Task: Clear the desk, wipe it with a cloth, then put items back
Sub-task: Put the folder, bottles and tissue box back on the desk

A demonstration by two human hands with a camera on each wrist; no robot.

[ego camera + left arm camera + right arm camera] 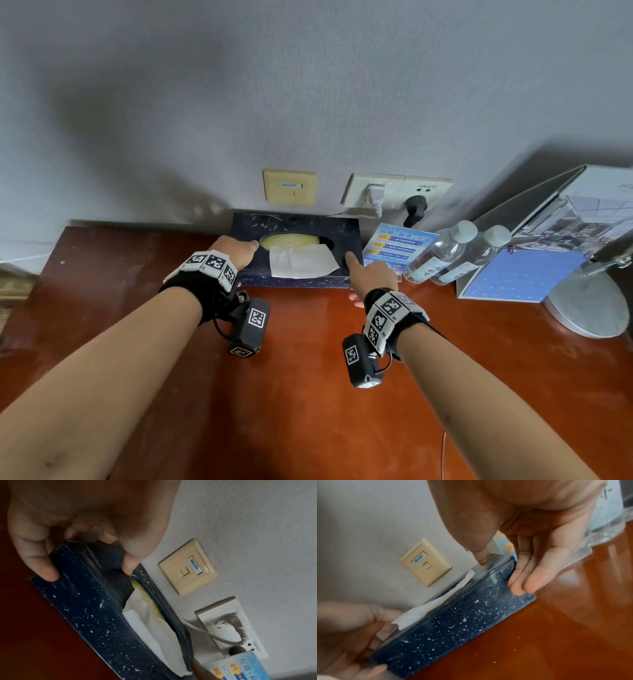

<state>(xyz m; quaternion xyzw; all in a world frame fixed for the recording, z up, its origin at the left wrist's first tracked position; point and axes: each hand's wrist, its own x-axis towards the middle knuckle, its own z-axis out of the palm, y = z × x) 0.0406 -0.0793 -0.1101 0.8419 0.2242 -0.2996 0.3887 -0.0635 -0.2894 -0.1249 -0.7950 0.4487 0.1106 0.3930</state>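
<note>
The shiny red-brown wooden desk (308, 394) holds a dark blue speckled tissue box (301, 279) at 12 o'clock, by the wall. It looks stiff and light; hold both ends. The left hand (236, 251) and right hand (368, 274) grip its ends, fingers curled round. Two clear plastic bottles (445, 253) and a blue card (394, 245) crowd it at 2 o'clock.
</note>
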